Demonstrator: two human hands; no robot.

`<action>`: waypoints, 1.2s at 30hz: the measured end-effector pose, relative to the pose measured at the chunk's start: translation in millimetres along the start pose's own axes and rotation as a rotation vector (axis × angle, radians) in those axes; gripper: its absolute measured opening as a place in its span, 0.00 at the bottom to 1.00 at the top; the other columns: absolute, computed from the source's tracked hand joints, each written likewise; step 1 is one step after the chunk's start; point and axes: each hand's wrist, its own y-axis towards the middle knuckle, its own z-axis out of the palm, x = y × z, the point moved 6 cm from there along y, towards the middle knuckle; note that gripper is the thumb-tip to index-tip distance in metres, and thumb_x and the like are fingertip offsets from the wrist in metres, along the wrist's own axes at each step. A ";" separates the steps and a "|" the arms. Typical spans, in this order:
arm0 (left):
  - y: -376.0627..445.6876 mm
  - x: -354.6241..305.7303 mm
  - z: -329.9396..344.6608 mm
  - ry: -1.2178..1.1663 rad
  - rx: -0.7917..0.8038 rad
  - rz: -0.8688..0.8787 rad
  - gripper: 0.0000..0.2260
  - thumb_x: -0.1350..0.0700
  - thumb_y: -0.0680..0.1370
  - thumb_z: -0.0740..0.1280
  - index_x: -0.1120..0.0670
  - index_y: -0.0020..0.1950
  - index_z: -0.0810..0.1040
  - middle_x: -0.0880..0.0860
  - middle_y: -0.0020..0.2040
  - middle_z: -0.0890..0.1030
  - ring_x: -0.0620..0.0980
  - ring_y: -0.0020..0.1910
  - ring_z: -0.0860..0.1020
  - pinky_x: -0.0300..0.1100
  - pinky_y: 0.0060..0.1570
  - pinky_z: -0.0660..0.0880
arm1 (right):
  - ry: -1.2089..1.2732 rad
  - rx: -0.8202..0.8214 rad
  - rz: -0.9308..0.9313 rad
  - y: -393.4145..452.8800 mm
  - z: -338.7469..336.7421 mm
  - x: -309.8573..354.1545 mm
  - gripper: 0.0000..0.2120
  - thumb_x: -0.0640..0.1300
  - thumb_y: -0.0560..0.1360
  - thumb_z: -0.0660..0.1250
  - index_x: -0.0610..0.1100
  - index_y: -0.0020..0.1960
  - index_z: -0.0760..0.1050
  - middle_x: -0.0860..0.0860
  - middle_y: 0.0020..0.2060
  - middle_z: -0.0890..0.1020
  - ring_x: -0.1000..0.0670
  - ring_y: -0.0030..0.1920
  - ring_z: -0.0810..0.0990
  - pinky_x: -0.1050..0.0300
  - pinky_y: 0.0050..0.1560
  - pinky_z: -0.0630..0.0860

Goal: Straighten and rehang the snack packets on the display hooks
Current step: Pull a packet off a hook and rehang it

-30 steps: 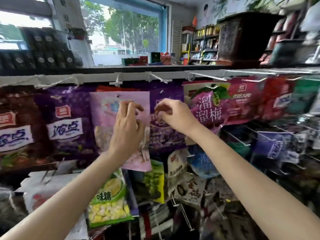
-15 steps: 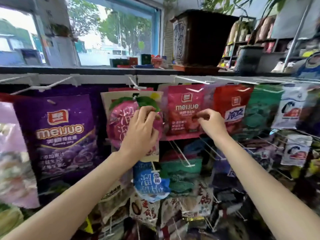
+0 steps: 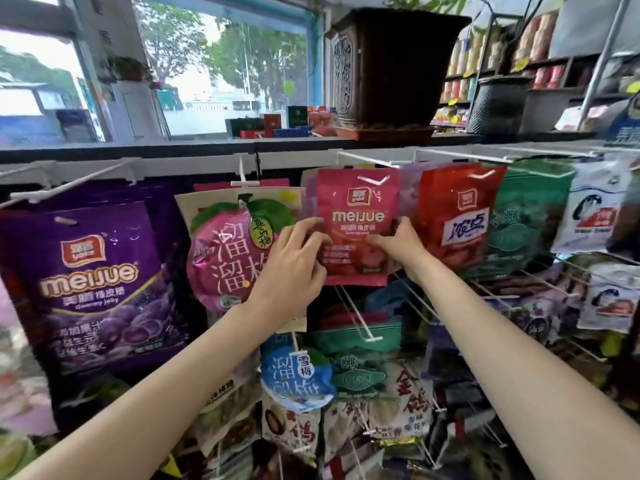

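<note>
Arms raised, left hand (image 3: pixel 294 261) and right hand (image 3: pixel 401 242) pinch pink meijue packet (image 3: pixel 356 216) edges.

The left hand (image 3: pixel 294 268) covers the right part of the plum packet (image 3: pixel 225 258), and the fingertips of both hands slip behind the edges of the pink packet (image 3: pixel 356 226). The purple packet (image 3: pixel 93 292) is cut by the left edge (small print unreadable). Far-right packets (image 3: pixel 602 299) are blurred.

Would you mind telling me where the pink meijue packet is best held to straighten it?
Pinch the pink meijue packet at its two side edges near mid-height, one hand from each side; it hangs flat on its hook, facing forward, with neighbours overlapping behind.
</note>
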 end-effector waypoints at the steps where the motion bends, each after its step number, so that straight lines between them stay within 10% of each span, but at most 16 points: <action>1: -0.8 -0.1 1.8 -0.016 0.005 -0.003 0.13 0.64 0.73 0.62 0.60 0.57 0.74 0.57 0.66 0.70 0.57 0.64 0.67 0.49 0.65 0.64 | 0.025 -0.008 -0.009 -0.5 1.0 0.2 0.28 0.40 0.70 0.73 0.40 0.65 0.64 0.47 0.60 0.75 0.48 0.58 0.75 0.54 0.58 0.72; 8: -8.9 -0.2 6.4 -0.066 0.041 0.010 0.14 0.66 0.73 0.63 0.61 0.58 0.74 0.58 0.65 0.70 0.59 0.65 0.68 0.48 0.65 0.65 | 0.079 -0.067 -0.220 -20.1 -1.7 27.0 0.07 0.42 0.72 0.70 0.39 0.47 0.80 0.44 0.44 0.82 0.48 0.45 0.79 0.52 0.48 0.75; 18: -5.2 -21.9 6.4 -0.105 0.056 0.023 0.16 0.65 0.74 0.62 0.60 0.62 0.72 0.56 0.68 0.67 0.57 0.65 0.68 0.45 0.62 0.67 | -0.261 -0.045 -0.210 -38.1 -20.0 39.2 0.21 0.48 0.75 0.66 0.42 0.29 0.64 0.48 0.27 0.69 0.51 0.28 0.67 0.58 0.29 0.60; 32: -0.7 -28.3 24.2 -0.111 0.087 -0.006 0.20 0.64 0.74 0.61 0.59 0.66 0.69 0.54 0.69 0.66 0.53 0.65 0.66 0.40 0.64 0.60 | -0.250 -0.051 -0.366 -62.2 -27.8 49.2 0.24 0.42 0.78 0.62 0.44 0.26 0.56 0.52 0.22 0.60 0.55 0.23 0.58 0.65 0.23 0.58; 36: 5.0 -38.6 33.1 -0.123 0.114 0.007 0.20 0.64 0.73 0.62 0.59 0.66 0.70 0.56 0.70 0.65 0.56 0.66 0.66 0.45 0.65 0.63 | -0.338 0.016 -0.251 -54.7 -31.3 37.6 0.20 0.45 0.78 0.62 0.37 0.30 0.68 0.47 0.26 0.71 0.51 0.28 0.68 0.65 0.28 0.62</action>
